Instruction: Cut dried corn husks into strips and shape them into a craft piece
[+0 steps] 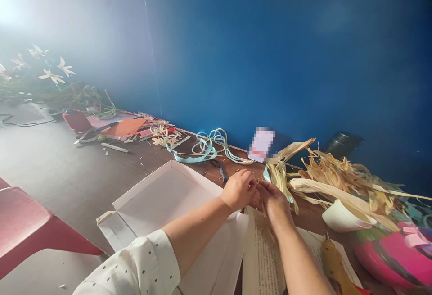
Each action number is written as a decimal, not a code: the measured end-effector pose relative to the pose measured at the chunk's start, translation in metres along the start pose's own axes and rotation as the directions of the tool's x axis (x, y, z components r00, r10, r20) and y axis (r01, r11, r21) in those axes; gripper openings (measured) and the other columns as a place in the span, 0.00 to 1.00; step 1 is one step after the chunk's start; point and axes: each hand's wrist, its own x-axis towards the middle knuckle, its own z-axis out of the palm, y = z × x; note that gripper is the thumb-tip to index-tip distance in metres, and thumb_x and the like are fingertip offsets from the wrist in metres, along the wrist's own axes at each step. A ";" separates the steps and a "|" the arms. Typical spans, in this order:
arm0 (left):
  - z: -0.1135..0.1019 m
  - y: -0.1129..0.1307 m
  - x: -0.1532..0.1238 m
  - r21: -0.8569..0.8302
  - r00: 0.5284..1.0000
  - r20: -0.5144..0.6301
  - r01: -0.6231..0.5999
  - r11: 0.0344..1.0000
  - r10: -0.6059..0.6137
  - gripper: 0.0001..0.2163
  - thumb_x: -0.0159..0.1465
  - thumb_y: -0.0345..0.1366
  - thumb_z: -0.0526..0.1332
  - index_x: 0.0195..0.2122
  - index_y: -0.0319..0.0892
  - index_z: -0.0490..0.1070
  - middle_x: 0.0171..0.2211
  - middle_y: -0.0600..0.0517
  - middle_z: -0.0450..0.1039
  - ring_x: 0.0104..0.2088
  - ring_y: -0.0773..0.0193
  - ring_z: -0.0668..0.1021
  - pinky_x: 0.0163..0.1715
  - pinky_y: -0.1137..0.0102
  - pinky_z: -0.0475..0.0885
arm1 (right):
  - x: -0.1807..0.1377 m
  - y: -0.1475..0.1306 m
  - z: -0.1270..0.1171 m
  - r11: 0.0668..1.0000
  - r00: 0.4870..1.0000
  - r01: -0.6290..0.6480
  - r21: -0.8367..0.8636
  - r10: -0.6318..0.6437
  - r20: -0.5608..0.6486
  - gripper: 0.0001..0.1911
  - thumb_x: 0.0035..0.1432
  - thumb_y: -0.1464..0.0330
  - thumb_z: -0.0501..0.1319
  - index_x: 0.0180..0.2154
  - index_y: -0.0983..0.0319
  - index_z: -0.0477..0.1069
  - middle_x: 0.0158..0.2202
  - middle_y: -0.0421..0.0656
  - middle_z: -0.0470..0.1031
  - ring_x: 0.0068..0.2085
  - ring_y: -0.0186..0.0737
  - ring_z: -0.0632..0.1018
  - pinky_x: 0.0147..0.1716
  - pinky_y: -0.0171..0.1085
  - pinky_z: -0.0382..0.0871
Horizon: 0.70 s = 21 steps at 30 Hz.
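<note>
My left hand (239,189) and my right hand (275,202) meet at the fingertips above the table, fingers closed in a pinch. Between them shows a small tan piece that looks like a strip of dried corn husk (258,182); most of it is hidden by the fingers. Just beyond my left hand lie dark-handled scissors (222,175). Beside my right hand rests a bunch of pale corn husks (281,179). Beneath my forearms are a shallow white cardboard box lid (189,196) and a printed page (258,259).
At right are a heap of dry husks (351,178), a white cup (347,216), a yellow glue gun (334,259) and a pink round object (388,254). Light blue cord (219,139) and husk flowers (165,137) lie by the blue wall (270,61). A pink stool (30,223) stands left.
</note>
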 end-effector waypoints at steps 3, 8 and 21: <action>0.001 -0.002 0.000 0.024 1.000 0.001 -0.018 1.000 0.018 0.04 0.58 0.25 0.59 0.30 0.40 0.66 0.30 0.52 0.69 0.30 0.66 0.71 0.32 0.72 0.67 | 0.000 0.002 0.000 1.000 1.000 -0.015 0.026 0.015 0.012 0.13 0.45 0.59 0.69 0.34 0.57 0.80 0.27 0.42 0.80 0.30 0.48 0.78 0.30 0.43 0.69; 0.001 -0.001 0.000 0.110 0.999 0.027 -0.043 0.993 0.041 0.04 0.60 0.26 0.58 0.30 0.40 0.67 0.30 0.51 0.69 0.31 0.65 0.72 0.34 0.71 0.69 | 0.003 0.008 -0.001 0.998 0.998 -0.059 0.037 0.059 0.004 0.14 0.48 0.58 0.69 0.35 0.58 0.78 0.22 0.40 0.76 0.26 0.45 0.76 0.24 0.41 0.68; -0.002 0.006 0.000 0.207 0.998 0.038 -0.052 0.977 0.045 0.05 0.63 0.29 0.57 0.30 0.41 0.69 0.31 0.50 0.72 0.33 0.63 0.75 0.37 0.69 0.71 | 0.005 0.016 -0.003 0.984 1.000 0.002 -0.180 -0.002 -0.001 0.16 0.65 0.61 0.62 0.51 0.61 0.72 0.51 0.46 0.75 0.45 0.43 0.78 0.43 0.46 0.76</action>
